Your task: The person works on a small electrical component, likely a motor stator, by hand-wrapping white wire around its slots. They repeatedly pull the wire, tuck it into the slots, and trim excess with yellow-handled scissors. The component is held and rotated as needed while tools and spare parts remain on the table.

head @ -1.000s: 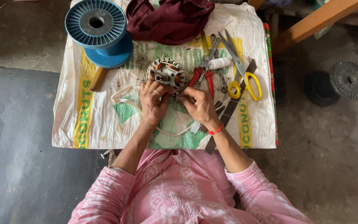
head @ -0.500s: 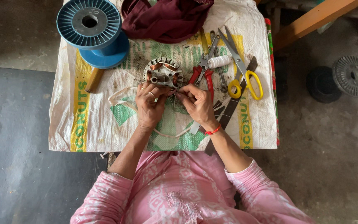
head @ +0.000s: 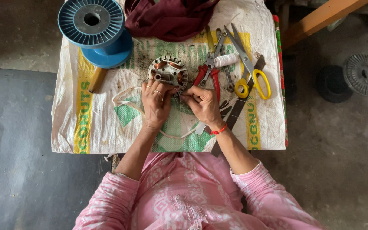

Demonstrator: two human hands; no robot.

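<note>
Left hand (head: 156,104) lies palm down, fingers curled over the near edge of the motor coil (head: 168,72); fingertips touch its rim. Rings show on two fingers. Whether the hand truly clamps the coil or only steadies it cannot be told from above.

Right hand (head: 204,106) sits just beside the left, fingers pinched together on a thin thread (head: 184,97) that runs toward the coil. The thread is faint; its far end cannot be made out. A red band circles the right wrist.

The coil is round, with a metal core and copper windings, resting on the white sack (head: 86,127) that covers the table, directly beyond the left fingertips.

Around the grip:
- White cord (head: 126,96) loops out from under the left hand and passes below both wrists.
- Red-handled pliers (head: 207,74) just beyond the right hand, near the coil.
- White thread roll (head: 225,60) touching the pliers' upper part.
- Yellow-handled scissors (head: 252,76) farther out to the right of the pliers.
- Dark flat strip (head: 237,111) slanting beside the right wrist.
- Blue spool (head: 94,30) well beyond the left hand, at the far corner.
- Maroon cloth (head: 171,17) bunched at the far edge.
- Wooden handle (head: 96,80) left of the coil, below the spool.
</note>
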